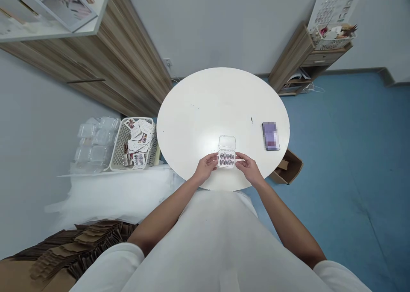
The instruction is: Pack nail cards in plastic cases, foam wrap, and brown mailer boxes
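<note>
White garment [221,236] foremost, left hand [205,169] and right hand [250,169] grip an open case [227,148], fingers half-curled; even pressure should steady it.

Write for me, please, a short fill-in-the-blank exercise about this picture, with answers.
1. The left hand and right hand touch a case whose lid is ____, not shut.
2. The table is ____ in colour.
3. The basket with cards stands to the ____ of the table.
4. The floor is ____ in colour.
Missing words: open; white; left; blue.
</note>
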{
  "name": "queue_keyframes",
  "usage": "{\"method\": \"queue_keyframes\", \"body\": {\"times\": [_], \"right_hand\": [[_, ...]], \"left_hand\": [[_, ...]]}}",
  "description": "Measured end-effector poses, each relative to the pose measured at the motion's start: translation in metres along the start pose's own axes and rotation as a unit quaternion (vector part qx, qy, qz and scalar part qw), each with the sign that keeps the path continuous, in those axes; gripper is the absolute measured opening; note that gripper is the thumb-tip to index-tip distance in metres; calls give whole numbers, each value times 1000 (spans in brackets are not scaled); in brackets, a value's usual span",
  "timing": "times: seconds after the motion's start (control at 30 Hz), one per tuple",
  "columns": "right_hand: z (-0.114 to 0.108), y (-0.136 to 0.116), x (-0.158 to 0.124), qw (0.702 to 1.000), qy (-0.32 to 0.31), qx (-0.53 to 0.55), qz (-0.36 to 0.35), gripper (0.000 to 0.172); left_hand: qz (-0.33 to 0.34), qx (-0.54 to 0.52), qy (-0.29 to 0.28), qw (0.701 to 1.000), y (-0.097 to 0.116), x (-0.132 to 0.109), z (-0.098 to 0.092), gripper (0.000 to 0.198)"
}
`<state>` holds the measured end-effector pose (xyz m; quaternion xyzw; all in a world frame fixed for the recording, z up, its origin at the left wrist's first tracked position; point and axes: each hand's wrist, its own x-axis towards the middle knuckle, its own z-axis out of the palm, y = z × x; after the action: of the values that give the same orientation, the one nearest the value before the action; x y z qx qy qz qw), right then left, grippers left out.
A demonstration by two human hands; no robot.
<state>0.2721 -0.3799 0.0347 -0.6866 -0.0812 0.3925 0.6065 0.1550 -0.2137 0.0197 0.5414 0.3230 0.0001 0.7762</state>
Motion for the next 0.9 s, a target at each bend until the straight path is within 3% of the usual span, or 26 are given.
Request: {"method": "queue_keyframes", "body": {"times": [0.13, 0.33, 0.5, 0.6, 0.9], "right_hand": [[2, -14, -11, 1000, 4, 21, -10, 45], [3, -20, -18, 999, 3, 34, -16, 40], [4, -16, -11, 995, 12, 89, 31, 35], [6, -18, -4, 989, -20, 135, 64, 34], [10, -25, 4, 983, -32, 167, 64, 35]], "left_hand": [[-21, -49, -30, 998, 14, -11, 1, 47], [-26, -69, -19, 997, 23, -20, 3, 46], [-16, -71, -28, 997, 23, -23, 0, 44], [-16, -69, -38, 997, 22, -24, -1, 44], [-26, -70, -57, 996, 23, -26, -1, 47]]}}
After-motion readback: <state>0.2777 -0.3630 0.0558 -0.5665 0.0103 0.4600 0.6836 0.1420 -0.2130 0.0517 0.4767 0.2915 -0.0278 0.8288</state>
